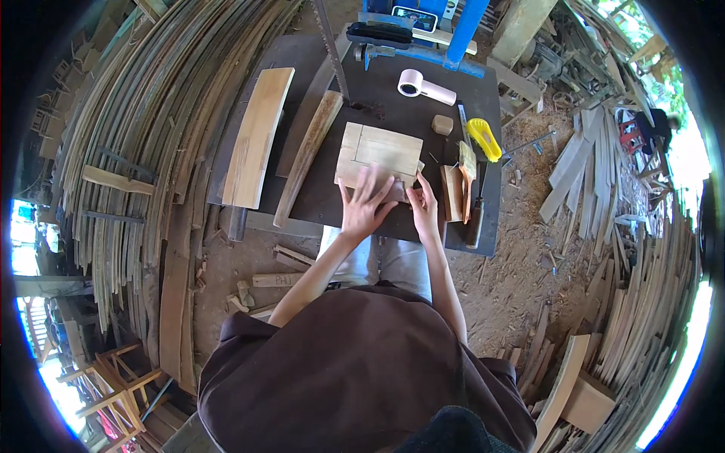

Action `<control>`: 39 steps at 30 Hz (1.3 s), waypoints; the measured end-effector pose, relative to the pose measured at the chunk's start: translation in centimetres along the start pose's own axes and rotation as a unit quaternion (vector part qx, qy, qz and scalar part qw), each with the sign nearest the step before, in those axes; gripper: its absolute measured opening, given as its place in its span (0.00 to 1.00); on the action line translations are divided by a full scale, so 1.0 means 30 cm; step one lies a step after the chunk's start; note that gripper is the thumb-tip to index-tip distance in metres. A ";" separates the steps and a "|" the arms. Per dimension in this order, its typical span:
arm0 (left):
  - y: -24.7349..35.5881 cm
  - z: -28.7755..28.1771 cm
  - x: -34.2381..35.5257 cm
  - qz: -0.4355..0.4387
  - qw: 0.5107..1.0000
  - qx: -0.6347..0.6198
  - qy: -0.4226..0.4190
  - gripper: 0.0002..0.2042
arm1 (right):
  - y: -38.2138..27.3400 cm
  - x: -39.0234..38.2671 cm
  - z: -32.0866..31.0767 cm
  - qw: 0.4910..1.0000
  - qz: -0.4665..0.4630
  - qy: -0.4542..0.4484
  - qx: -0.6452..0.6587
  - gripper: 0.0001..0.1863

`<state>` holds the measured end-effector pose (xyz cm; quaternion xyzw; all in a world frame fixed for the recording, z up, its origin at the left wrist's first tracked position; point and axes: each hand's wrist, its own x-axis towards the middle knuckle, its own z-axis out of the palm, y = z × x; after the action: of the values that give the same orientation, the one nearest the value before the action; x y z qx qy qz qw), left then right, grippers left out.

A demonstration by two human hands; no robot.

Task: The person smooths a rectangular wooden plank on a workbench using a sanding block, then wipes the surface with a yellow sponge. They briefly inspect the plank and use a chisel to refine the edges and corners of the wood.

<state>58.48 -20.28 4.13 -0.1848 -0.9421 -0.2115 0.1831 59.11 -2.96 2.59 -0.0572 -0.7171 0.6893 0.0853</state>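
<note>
A pale, roughly square wooden board (381,143) with dark lines on its face lies on the dark tabletop before me. My left hand (365,210) rests over its near edge, fingers spread and slightly blurred, palm down. At the near right corner, my right hand (424,208) grips the board's edge between thumb and fingers. Between the two hands sits a small brownish piece (396,190), partly covered; its kind is unclear. Right of my right hand are upright wood pieces (454,189) and a chisel (475,225) with a dark wooden handle.
A saw blade (332,53) rises beyond the board, near a blue metal frame (468,34). A pale handheld fan (427,88), a small wood block (442,124) and a yellow tool (484,140) lie right. Planks (259,140) rest left. Stacked timber (151,98) surrounds the table (310,204).
</note>
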 end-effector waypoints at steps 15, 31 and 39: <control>-0.169 -0.066 -0.012 -0.015 0.989 -0.110 0.096 0.20 | 0.008 -0.003 -0.004 1.000 -0.015 -0.002 -0.006 0.27; -0.170 -0.056 0.025 0.008 0.989 -0.095 0.111 0.13 | 0.008 -0.003 -0.011 1.000 0.010 -0.018 -0.012 0.28; -0.180 -0.050 0.033 -0.003 0.984 -0.121 0.129 0.18 | -0.004 -0.003 -0.011 1.000 0.005 -0.025 -0.016 0.28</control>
<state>55.74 -25.25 4.01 -0.1742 -0.8785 -0.3462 0.2793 59.27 -2.67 2.72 -0.0448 -0.7296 0.6795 0.0631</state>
